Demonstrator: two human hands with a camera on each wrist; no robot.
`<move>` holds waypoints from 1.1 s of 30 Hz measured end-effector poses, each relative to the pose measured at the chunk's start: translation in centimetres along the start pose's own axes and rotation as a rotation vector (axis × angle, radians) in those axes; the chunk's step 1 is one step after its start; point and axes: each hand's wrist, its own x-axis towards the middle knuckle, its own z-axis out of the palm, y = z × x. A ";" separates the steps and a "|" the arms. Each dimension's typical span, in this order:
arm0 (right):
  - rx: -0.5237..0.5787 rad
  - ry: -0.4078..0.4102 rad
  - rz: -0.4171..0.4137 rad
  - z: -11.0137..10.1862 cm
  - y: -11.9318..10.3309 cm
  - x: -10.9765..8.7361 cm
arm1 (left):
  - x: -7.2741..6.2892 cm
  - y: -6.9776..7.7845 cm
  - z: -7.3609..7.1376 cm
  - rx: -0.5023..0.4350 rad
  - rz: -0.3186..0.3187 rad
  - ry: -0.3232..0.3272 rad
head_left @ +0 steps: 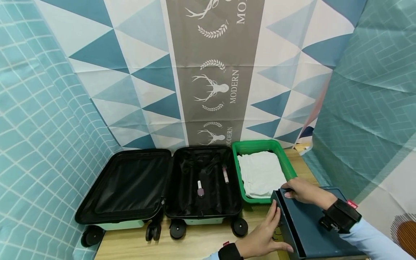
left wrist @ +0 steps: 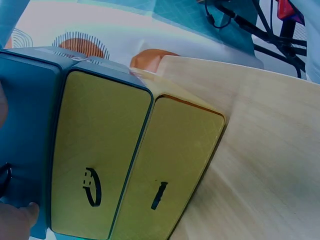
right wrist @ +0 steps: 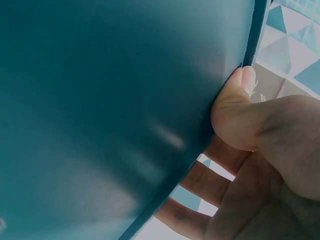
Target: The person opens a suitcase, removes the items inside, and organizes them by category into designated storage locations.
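A small drawer cabinet with a dark blue top stands at the right of the table. My right hand grips the top's far edge near the front corner; in the right wrist view its thumb lies over the blue rim and its fingers lie beyond it. My left hand touches the blue top drawer's front, its fingers extended and thumb lower down. A dark gap shows between this drawer's front and the cabinet top. Two yellow drawers lie below it, with dark marks on their fronts.
An open suitcase lies on the wooden table, with a purple-capped bottle and a pink tube in its right half. A green basket holding white folded cloth stands between suitcase and cabinet. Patterned curtains hang behind.
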 end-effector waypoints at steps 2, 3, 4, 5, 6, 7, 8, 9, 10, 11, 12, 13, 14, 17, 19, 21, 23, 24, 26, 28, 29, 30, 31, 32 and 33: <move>-0.008 -0.002 0.003 0.0 -0.1 0.0 | 0.4 0.0 0.0 0.033 0.006 -0.023; -0.015 0.000 0.002 0.0 -0.1 0.0 | 0.5 -0.1 0.0 0.050 0.012 -0.034; -0.017 0.000 0.008 0.1 -0.1 0.0 | 0.6 -0.1 0.0 0.066 0.015 -0.046; -0.017 -0.001 0.014 0.2 -0.1 0.0 | 0.8 -0.3 0.1 0.082 0.021 -0.058; -0.013 -0.003 0.019 0.3 -0.2 0.0 | 0.9 -0.3 0.1 0.095 0.026 -0.067; -0.007 -0.006 0.029 0.4 -0.1 -0.1 | 1.0 -0.5 0.1 0.109 0.029 -0.074; 0.005 -0.010 0.039 0.4 -0.1 -0.1 | 1.1 -0.6 0.1 0.114 0.032 -0.082; 0.010 -0.012 0.043 0.5 -0.1 -0.1 | 1.1 -0.8 0.2 0.121 0.034 -0.085; 0.017 -0.015 0.050 0.4 -0.1 -0.1 | 1.1 -1.0 0.2 0.124 0.036 -0.083; 0.023 -0.015 0.048 0.4 -0.1 -0.1 | 1.1 -1.3 0.3 0.124 0.032 -0.076; 0.027 -0.016 0.043 0.4 -0.1 -0.1 | 0.9 -1.5 0.4 0.118 0.023 -0.062; 0.027 -0.018 0.044 0.3 -0.1 0.0 | 0.8 -1.8 0.6 0.113 0.005 -0.046; 0.029 -0.018 0.039 0.2 -0.1 0.0 | 0.5 -2.0 0.8 0.112 -0.010 -0.027; 0.023 -0.015 0.037 0.1 -0.1 0.0 | -0.3 -2.8 1.5 0.141 -0.050 0.005; 0.009 -0.011 0.034 0.1 -0.1 0.1 | -0.7 -3.4 2.0 0.196 -0.062 -0.020; 0.004 -0.008 0.037 0.1 -0.2 0.1 | -1.0 -3.9 2.3 0.267 -0.032 -0.064; -0.001 -0.006 0.038 0.0 -0.2 0.1 | -1.3 -4.2 2.5 0.323 0.012 -0.104; -0.004 -0.004 0.034 0.0 -0.3 0.1 | -1.4 -4.4 2.5 0.352 0.039 -0.117; -0.006 -0.004 0.037 0.0 -0.4 0.1 | -1.6 -4.6 2.6 0.402 0.089 -0.132; -0.009 -0.003 0.035 0.0 -0.4 0.2 | -1.8 -4.7 2.6 0.433 0.116 -0.144; -0.008 -0.004 0.037 0.0 -0.4 0.2 | -1.8 -4.8 2.6 0.440 0.123 -0.151; -0.007 -0.005 0.035 0.0 -0.4 0.2 | -1.9 -4.8 2.6 0.446 0.125 -0.161; -0.005 -0.006 0.039 0.1 -0.4 0.2 | -2.0 -4.9 2.6 0.449 0.122 -0.171; 0.000 -0.009 0.041 0.1 -0.3 0.2 | -2.0 -4.9 2.5 0.452 0.120 -0.179; 0.007 -0.011 0.043 0.1 -0.3 0.2 | -2.0 -4.9 2.5 0.457 0.115 -0.188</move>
